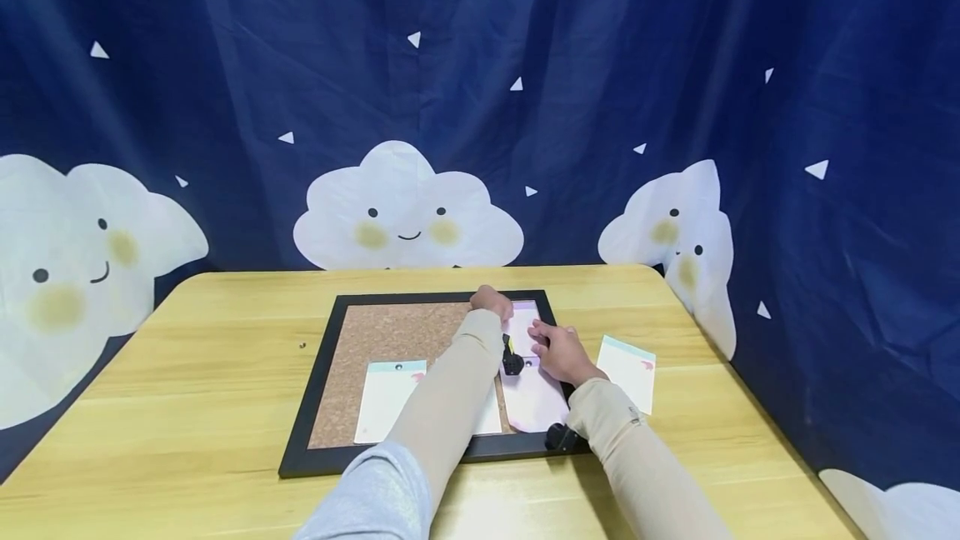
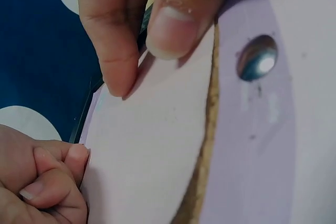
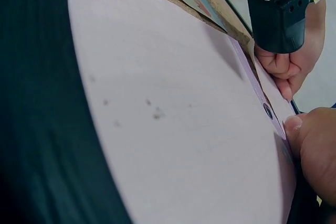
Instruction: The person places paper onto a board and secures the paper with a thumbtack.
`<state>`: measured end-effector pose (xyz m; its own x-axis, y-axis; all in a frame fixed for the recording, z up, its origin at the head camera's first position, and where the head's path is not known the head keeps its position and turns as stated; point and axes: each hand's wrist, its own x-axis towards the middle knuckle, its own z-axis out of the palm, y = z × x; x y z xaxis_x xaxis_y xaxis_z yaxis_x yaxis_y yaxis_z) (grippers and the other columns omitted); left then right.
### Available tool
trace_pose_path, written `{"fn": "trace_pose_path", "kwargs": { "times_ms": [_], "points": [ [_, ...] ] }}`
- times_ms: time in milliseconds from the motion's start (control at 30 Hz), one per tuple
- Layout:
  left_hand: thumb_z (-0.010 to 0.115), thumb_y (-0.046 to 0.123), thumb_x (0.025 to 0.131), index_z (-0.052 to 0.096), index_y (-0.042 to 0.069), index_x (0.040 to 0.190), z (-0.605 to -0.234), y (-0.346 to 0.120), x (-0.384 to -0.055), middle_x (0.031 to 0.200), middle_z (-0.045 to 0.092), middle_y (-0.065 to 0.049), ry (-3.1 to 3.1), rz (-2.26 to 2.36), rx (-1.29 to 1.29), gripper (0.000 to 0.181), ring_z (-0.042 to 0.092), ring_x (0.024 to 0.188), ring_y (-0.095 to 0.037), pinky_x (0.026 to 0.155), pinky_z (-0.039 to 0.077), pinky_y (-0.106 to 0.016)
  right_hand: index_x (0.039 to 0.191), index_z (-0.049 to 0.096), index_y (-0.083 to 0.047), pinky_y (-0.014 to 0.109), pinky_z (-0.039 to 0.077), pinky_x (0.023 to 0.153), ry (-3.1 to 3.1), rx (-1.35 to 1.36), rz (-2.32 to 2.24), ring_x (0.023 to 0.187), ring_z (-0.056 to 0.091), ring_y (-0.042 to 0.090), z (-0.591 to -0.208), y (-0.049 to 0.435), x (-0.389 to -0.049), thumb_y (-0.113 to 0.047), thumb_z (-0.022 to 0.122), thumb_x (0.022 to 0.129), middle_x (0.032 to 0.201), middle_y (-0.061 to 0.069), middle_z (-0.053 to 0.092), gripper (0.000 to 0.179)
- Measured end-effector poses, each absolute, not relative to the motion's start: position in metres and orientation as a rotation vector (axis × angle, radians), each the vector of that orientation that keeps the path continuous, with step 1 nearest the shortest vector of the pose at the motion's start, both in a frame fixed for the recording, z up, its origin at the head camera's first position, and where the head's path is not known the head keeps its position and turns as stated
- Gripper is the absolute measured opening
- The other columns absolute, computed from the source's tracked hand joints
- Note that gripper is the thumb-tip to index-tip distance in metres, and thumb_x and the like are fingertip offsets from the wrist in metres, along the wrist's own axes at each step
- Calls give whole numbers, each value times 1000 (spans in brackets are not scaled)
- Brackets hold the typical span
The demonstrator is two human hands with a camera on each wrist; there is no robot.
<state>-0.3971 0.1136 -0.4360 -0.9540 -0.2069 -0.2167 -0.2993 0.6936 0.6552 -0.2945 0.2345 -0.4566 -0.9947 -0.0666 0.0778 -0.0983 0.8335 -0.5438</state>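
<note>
A pale pink note card [image 1: 522, 325] with a lilac top strip lies at the upper right of a black-framed cork board [image 1: 390, 332]. My left hand [image 1: 491, 303] is at its top left corner, thumb and a finger on the paper [image 2: 147, 129]. At the card's right edge, my right hand [image 1: 562, 354] has its thumb and fingertips [image 2: 76, 156] against the edge. Just below, a matching pink card [image 1: 534, 402] carries a round silver thumbtack [image 2: 257, 57] in its lilac strip. In the right wrist view, this lower card [image 3: 168, 103] fills the middle.
Left on the board is a white note card [image 1: 386, 407] with a tack at its top; another white card [image 1: 489, 415] is partly behind my left forearm. A loose white card [image 1: 628, 373] lies on the wooden table [image 1: 225, 390] at right, a small tack [image 1: 302, 345] at left.
</note>
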Motion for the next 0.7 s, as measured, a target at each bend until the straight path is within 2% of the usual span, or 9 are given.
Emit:
{"fn": "trace_pose_path", "kwargs": {
  "times_ms": [100, 200, 333, 467, 533, 600, 700],
  "points": [
    [78, 9, 77, 69, -5, 97, -436, 110, -397, 93, 69, -18, 2801, 1020, -348, 26, 65, 85, -25, 71, 55, -31, 125, 64, -5, 49, 30, 109, -2955, 139, 872, 131, 40, 40, -457, 235, -295, -7, 63, 92, 142, 4, 51, 33],
    [77, 12, 79, 68, -4, 92, -437, 106, -397, 82, 66, -13, 2803, 973, -268, 23, 63, 73, -21, 63, 54, -28, 124, 65, -4, 49, 30, 108, -2945, 154, 856, 130, 41, 41, -459, 236, -295, -6, 63, 92, 141, 5, 52, 32],
    [76, 4, 73, 63, 1, 73, -437, 97, -395, 61, 55, -5, 2763, 999, -182, 13, 52, 54, -14, 48, 43, -23, 124, 65, -4, 49, 29, 109, -2936, 159, 877, 132, 40, 40, -458, 236, -296, -6, 63, 92, 141, 6, 52, 32],
    [74, 0, 70, 61, 4, 64, -439, 89, -392, 49, 51, -1, 2655, 1180, -134, 15, 48, 45, -11, 45, 40, -22, 124, 64, -4, 49, 28, 110, -2946, 141, 904, 134, 38, 39, -457, 235, -296, -6, 63, 92, 142, 6, 51, 32],
    [72, -2, 75, 65, -1, 70, -442, 84, -392, 47, 55, -1, 2538, 1373, -145, 8, 53, 44, -10, 47, 47, -23, 125, 64, -4, 49, 27, 110, -2952, 135, 918, 135, 36, 39, -457, 236, -296, -7, 63, 93, 143, 6, 50, 32],
    [66, -4, 82, 66, -8, 84, -444, 82, -391, 53, 62, -5, 2395, 1537, -160, 4, 59, 46, -9, 53, 53, -23, 125, 64, -3, 49, 27, 110, -2957, 136, 928, 135, 36, 38, -456, 236, -296, -7, 63, 93, 143, 7, 50, 32],
    [52, -10, 89, 60, -16, 105, -441, 79, -385, 69, 69, -12, 2221, 1706, -158, 18, 66, 57, -12, 61, 55, -22, 124, 64, -2, 48, 29, 110, -2949, 158, 938, 134, 38, 37, -456, 237, -296, -6, 63, 92, 142, 9, 50, 32]
  ]
}}
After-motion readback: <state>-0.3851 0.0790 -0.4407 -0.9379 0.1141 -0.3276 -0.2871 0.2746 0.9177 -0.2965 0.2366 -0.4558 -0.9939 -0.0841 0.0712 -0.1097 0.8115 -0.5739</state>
